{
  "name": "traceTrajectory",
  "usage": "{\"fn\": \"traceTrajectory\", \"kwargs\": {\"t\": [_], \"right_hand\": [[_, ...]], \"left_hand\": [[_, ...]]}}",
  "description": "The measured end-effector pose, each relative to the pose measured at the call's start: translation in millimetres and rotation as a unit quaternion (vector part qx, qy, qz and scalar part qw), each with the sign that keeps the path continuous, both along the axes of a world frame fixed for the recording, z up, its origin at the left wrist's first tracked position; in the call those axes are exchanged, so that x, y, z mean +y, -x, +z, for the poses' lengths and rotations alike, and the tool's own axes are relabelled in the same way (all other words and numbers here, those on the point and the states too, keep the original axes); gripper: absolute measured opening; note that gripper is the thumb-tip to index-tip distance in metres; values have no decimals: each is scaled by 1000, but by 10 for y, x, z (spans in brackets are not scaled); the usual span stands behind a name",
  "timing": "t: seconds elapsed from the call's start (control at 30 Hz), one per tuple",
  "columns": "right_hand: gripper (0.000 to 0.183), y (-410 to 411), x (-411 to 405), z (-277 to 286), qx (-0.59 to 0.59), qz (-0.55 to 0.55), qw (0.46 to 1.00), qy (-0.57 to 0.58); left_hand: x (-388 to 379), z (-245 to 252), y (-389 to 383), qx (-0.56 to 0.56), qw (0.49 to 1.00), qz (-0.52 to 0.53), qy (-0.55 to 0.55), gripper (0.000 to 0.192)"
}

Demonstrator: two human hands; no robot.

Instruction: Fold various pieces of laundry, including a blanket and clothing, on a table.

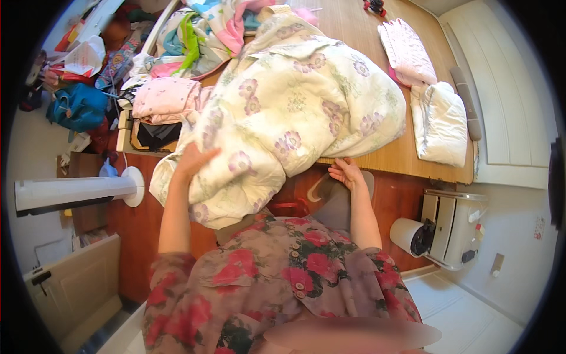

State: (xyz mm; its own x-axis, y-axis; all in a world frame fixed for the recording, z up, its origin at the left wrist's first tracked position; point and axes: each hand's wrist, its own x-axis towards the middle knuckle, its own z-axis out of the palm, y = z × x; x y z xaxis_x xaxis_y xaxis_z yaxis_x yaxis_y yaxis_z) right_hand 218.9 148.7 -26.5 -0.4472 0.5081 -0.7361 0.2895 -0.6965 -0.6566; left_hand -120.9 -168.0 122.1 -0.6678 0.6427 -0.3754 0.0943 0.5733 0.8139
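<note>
A cream quilt with purple flowers lies bunched over a wooden bed board, and its near left part hangs over the front edge. My left hand rests against the quilt's left side, thumb pointing right; its other fingers are partly lost in the folds, so a grip cannot be made out. Just below the quilt's lower right border, by the board's edge, is my right hand. Its fingers are loosely bent, with nothing visible in them. Whether the fingertips touch the fabric is unclear.
Folded pink and white bedding lie on the right. At left are folded pink dotted fabric, a multicoloured blanket and a white tower-shaped appliance. A waste bin lies by a small cabinet.
</note>
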Motion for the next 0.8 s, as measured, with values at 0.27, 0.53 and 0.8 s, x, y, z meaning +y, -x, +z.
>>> {"fn": "traceTrajectory", "kwargs": {"t": [0.27, 0.53, 0.8], "right_hand": [[32, 272, 118, -469, 77, -127, 986, 79], [37, 439, 302, 202, 345, -245, 906, -6], [25, 754, 2434, 3420, 427, -103, 807, -394]], "left_hand": [[279, -135, -485, 249, 909, -230, 243, 69], [386, -246, -459, 140, 988, -22, 65, 42], [499, 1464, -186, 217, 920, 6, -327, 28]]}}
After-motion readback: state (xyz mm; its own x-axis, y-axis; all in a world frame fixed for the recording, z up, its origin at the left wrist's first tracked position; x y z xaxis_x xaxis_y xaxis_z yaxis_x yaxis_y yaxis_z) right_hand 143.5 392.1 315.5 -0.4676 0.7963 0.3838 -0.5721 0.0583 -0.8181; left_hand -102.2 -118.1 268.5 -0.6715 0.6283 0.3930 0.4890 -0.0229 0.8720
